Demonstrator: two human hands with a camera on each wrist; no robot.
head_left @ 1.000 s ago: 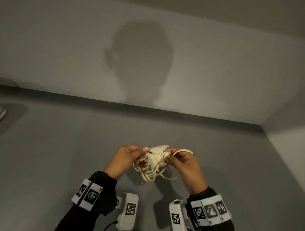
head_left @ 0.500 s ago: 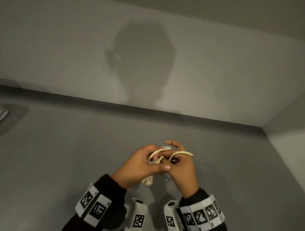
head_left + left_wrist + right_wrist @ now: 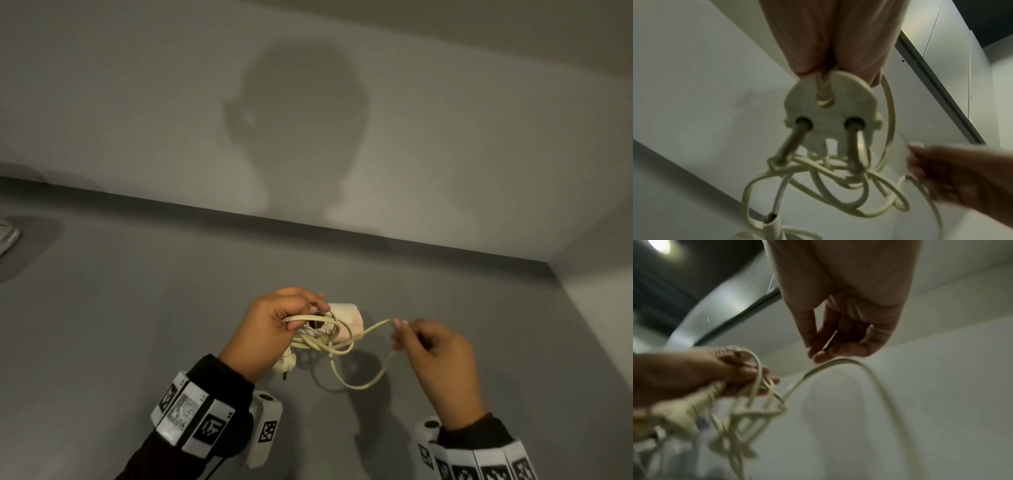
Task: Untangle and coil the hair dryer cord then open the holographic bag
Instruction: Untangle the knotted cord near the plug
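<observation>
My left hand (image 3: pixel 301 317) grips a tangled bundle of cream cord (image 3: pixel 325 342) against the white hair dryer body (image 3: pixel 347 317), held above the grey surface. The plug (image 3: pixel 286 365) hangs below that hand; in the left wrist view the plug (image 3: pixel 830 113) faces the camera with its two pins in the cord tangle (image 3: pixel 828 185). My right hand (image 3: pixel 399 325) pinches one strand to the right of the bundle. A loose loop (image 3: pixel 359 385) sags between the hands. In the right wrist view the strand (image 3: pixel 849 361) arcs just under the fingertips (image 3: pixel 820 356). Most of the dryer is hidden.
A grey floor-like surface (image 3: pixel 137 325) spreads below the hands and meets a pale wall (image 3: pixel 479 137) behind and to the right. A shiny silver object (image 3: pixel 7 236) pokes in at the far left edge.
The hands were pressed together over the bundle; now my right hand has moved right, drawing out a strand. The plug has dropped to hang under my left hand.
</observation>
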